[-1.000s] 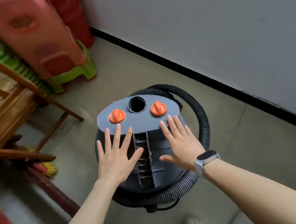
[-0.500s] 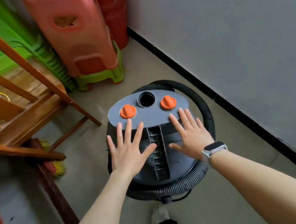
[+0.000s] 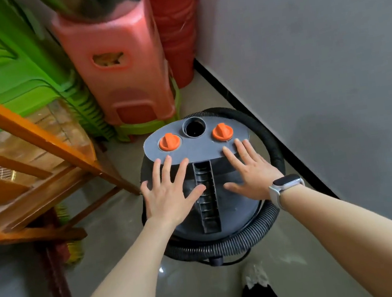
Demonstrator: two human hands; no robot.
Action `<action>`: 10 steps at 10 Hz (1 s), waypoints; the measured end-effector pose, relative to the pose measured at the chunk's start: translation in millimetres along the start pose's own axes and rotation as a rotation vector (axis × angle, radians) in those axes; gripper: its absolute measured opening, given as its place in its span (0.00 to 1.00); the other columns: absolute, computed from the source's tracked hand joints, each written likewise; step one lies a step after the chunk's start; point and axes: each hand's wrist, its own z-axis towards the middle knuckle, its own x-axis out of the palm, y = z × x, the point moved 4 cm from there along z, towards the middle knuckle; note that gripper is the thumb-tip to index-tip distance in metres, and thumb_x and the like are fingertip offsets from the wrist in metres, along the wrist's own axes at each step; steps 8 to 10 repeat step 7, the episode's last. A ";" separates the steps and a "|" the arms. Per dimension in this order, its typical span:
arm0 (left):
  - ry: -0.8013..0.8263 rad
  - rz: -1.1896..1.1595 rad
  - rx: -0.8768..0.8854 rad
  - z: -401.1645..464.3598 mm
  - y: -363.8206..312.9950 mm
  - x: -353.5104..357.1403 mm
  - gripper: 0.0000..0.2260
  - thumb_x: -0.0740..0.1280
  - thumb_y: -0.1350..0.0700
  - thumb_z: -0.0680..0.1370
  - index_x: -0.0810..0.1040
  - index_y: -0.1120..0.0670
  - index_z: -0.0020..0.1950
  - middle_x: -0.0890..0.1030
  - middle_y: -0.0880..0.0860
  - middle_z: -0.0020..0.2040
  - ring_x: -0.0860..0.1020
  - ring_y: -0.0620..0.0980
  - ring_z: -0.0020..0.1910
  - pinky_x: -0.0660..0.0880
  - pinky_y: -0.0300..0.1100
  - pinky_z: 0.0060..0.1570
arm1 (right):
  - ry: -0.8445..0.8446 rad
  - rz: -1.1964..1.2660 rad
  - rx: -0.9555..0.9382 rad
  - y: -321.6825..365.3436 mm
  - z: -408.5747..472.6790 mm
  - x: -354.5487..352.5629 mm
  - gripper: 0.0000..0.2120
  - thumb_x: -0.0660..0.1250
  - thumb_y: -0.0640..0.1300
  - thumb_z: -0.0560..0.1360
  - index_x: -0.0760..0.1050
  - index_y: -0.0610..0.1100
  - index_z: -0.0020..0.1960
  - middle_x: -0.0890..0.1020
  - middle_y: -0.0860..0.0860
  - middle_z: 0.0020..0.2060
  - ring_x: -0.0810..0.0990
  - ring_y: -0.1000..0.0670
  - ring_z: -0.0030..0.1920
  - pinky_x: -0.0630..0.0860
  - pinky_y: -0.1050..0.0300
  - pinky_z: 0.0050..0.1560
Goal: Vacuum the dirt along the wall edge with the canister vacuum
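Both hands, left hand [image 3: 169,196] and right hand [image 3: 251,176], lie flat with fingers spread on the canister vacuum [image 3: 206,196] beside the wall [image 3: 315,58], its hose [image 3: 227,245] coiled around it, so vacuuming seems not yet begun.

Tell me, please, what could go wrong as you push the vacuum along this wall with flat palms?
1. Both the left hand and right hand lie flat on the dark grey canister vacuum, gripping nothing, so they may slip.
2. The black ribbed hose coils round the base and might snag.
3. The stacked pink plastic stools stand close ahead; the canister could bump them.
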 end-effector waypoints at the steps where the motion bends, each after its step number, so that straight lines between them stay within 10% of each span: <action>1: -0.019 -0.019 -0.093 22.9 2.1 -5.7 0.39 0.34 0.27 0.67 0.47 0.39 0.76 0.47 0.52 0.79 0.41 0.53 0.76 0.56 0.63 0.67 | 0.010 -0.023 -0.083 -5.5 37.1 -18.4 0.40 0.57 0.63 0.76 0.33 0.55 0.76 0.34 0.47 0.75 0.31 0.46 0.74 0.43 0.47 0.74; 10: 0.016 -0.118 -0.367 91.3 17.5 -21.8 0.37 0.30 0.29 0.66 0.37 0.38 0.75 0.39 0.50 0.78 0.35 0.54 0.75 0.48 0.65 0.68 | 0.022 -0.147 -0.227 10.7 147.2 -80.0 0.37 0.49 0.65 0.77 0.33 0.54 0.76 0.34 0.48 0.75 0.32 0.48 0.75 0.44 0.44 0.75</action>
